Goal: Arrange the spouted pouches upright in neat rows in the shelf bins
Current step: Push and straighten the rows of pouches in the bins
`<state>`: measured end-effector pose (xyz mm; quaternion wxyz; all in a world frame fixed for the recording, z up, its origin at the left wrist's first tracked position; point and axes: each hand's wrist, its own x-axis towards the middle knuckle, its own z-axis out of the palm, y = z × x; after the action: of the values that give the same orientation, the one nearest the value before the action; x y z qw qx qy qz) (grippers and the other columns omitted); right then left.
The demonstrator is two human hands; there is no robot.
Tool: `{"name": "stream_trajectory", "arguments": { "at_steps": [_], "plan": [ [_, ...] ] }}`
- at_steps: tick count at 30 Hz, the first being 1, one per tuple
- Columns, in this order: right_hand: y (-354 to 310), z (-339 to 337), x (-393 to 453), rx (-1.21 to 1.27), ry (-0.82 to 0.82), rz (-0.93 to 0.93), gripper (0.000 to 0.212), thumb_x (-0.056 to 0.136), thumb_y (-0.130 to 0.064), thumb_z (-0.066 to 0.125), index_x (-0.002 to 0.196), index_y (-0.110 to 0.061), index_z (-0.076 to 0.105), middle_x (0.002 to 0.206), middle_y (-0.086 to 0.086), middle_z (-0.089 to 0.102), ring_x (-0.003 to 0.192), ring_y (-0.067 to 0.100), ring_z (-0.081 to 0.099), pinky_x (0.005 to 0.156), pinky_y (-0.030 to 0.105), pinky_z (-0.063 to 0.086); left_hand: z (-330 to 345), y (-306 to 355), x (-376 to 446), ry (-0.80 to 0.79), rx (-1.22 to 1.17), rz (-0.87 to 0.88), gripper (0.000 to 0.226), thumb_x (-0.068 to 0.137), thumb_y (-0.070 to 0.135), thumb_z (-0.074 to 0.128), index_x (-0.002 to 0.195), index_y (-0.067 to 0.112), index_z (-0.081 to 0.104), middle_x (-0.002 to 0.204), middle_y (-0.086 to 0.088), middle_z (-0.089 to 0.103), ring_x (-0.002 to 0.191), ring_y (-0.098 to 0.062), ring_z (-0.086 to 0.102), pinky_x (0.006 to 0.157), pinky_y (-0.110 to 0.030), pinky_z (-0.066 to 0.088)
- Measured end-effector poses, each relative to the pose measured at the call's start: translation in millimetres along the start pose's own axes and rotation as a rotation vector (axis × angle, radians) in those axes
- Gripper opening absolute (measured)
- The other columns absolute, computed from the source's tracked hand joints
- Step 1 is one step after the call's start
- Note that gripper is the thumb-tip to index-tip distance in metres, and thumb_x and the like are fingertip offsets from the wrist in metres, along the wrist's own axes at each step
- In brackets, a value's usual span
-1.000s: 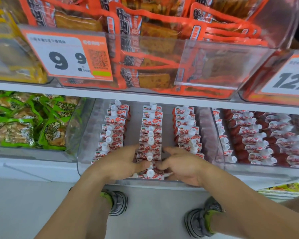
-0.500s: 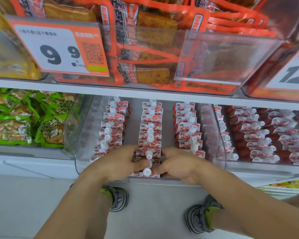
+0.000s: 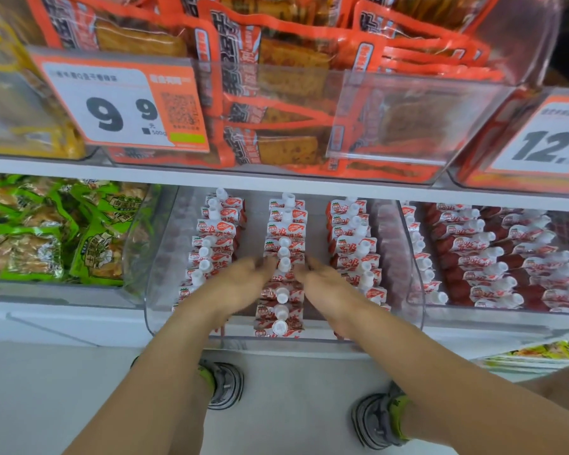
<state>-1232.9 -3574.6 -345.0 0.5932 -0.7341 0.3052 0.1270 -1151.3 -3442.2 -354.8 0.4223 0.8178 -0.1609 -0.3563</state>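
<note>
Three rows of red-and-white spouted pouches stand upright in a clear bin [image 3: 151,290] on the lower shelf: a left row [image 3: 216,229], a middle row [image 3: 284,229] and a right row [image 3: 352,239]. My left hand [image 3: 243,287] lies flat against the left side of the middle row, about halfway back. My right hand [image 3: 326,287] mirrors it on the row's right side. Both hands have their fingers stretched forward and are motion-blurred. Neither hand closes around a pouch. The front pouches [image 3: 278,323] of the middle row show between my wrists.
A second clear bin [image 3: 414,257] to the right holds several more spouted pouches [image 3: 493,257] leaning in rows. Green snack packs [image 3: 46,241] fill the bin to the left. The upper shelf carries orange packs [image 3: 286,93] and price tags [image 3: 125,106]. My shoes [image 3: 224,385] stand on the floor below.
Both hands have let go of the front pouches of the middle row, opened flat and slid farther back along its two sides.
</note>
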Motion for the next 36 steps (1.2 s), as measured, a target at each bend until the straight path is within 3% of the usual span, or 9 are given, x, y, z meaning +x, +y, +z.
{"name": "stream_trajectory", "arguments": {
  "at_steps": [3,6,10,14,16,18,23,31,36],
  "plan": [
    [-20.3,-4.0,19.2,0.007,0.218,-0.083,0.047,0.106,-0.037,0.029,0.150,-0.023,0.026,0.151,0.004,0.040,0.137,0.028,0.039,0.110,0.038,0.030,-3.7,17.9,37.4,0.213,-0.060,-0.060,0.047,0.103,0.042,0.031,0.142,0.018,0.041,0.145,-0.009,0.046,0.131,-0.029,0.043,0.108,-0.039,0.034],
    [-33.9,-1.8,51.6,0.116,0.311,-0.119,0.051,0.106,-0.036,0.030,0.154,-0.024,0.018,0.155,0.007,0.036,0.140,0.030,0.036,0.112,0.035,0.028,6.9,32.6,65.7,0.265,-0.169,-0.036,0.049,0.103,0.036,0.028,0.149,0.019,0.030,0.154,-0.009,0.034,0.139,-0.029,0.035,0.113,-0.039,0.027],
    [-23.1,6.8,81.4,0.227,0.272,-0.104,0.051,0.106,-0.031,0.031,0.155,-0.029,0.017,0.152,0.008,0.040,0.136,0.025,0.042,0.110,0.030,0.031,18.7,23.8,81.0,0.267,-0.244,0.047,0.038,0.104,0.026,0.025,0.130,0.020,0.052,0.131,-0.010,0.058,0.122,-0.027,0.053,0.103,-0.033,0.040],
    [-17.7,7.3,89.0,0.272,0.251,-0.120,0.049,0.107,-0.028,0.031,0.155,-0.029,0.021,0.147,0.006,0.046,0.126,0.018,0.049,0.092,0.016,0.034,19.5,17.2,87.7,0.249,-0.256,0.061,0.041,0.104,0.031,0.023,0.136,0.022,0.047,0.134,-0.010,0.058,0.121,-0.025,0.054,0.108,-0.038,0.040],
    [-18.0,5.6,91.1,0.272,0.252,-0.141,0.048,0.107,-0.028,0.031,0.154,-0.028,0.022,0.146,0.005,0.047,0.113,0.012,0.049,0.086,0.013,0.034,19.3,16.1,88.4,0.251,-0.246,0.071,0.039,0.105,0.030,0.022,0.135,0.022,0.047,0.132,-0.010,0.058,0.120,-0.025,0.054,0.103,-0.031,0.040],
    [-17.1,5.9,93.2,0.243,0.257,-0.151,0.048,0.107,-0.030,0.029,0.154,-0.029,0.021,0.145,0.007,0.049,0.110,0.015,0.050,0.088,0.018,0.035,19.7,15.0,89.8,0.259,-0.225,0.072,0.040,0.106,0.031,0.021,0.137,0.022,0.045,0.134,-0.009,0.056,0.122,-0.024,0.052,0.098,-0.025,0.037],
    [-17.3,6.3,94.7,0.192,0.254,-0.138,0.049,0.107,-0.034,0.026,0.155,-0.031,0.018,0.150,0.008,0.044,0.132,0.024,0.046,0.110,0.030,0.034,19.2,15.7,90.5,0.247,-0.227,0.071,0.041,0.106,0.033,0.019,0.139,0.023,0.042,0.136,-0.009,0.054,0.121,-0.022,0.051,0.097,-0.025,0.035],
    [-18.5,1.2,88.4,0.205,0.264,-0.114,0.049,0.107,-0.032,0.026,0.155,-0.032,0.017,0.148,0.008,0.046,0.127,0.027,0.052,0.087,0.021,0.037,19.8,21.4,85.1,0.198,-0.287,0.056,0.042,0.106,0.035,0.019,0.141,0.025,0.040,0.131,-0.002,0.055,0.122,-0.018,0.051,0.110,-0.033,0.037],
    [-23.3,1.6,81.9,0.152,0.223,-0.109,0.050,0.107,-0.035,0.024,0.156,-0.031,0.014,0.151,0.008,0.042,0.135,0.025,0.044,0.102,0.025,0.033,18.5,23.2,80.6,0.193,-0.291,0.018,0.044,0.106,0.038,0.019,0.144,0.027,0.038,0.137,-0.001,0.053,0.128,-0.023,0.049,0.111,-0.034,0.036]
  ]
}}
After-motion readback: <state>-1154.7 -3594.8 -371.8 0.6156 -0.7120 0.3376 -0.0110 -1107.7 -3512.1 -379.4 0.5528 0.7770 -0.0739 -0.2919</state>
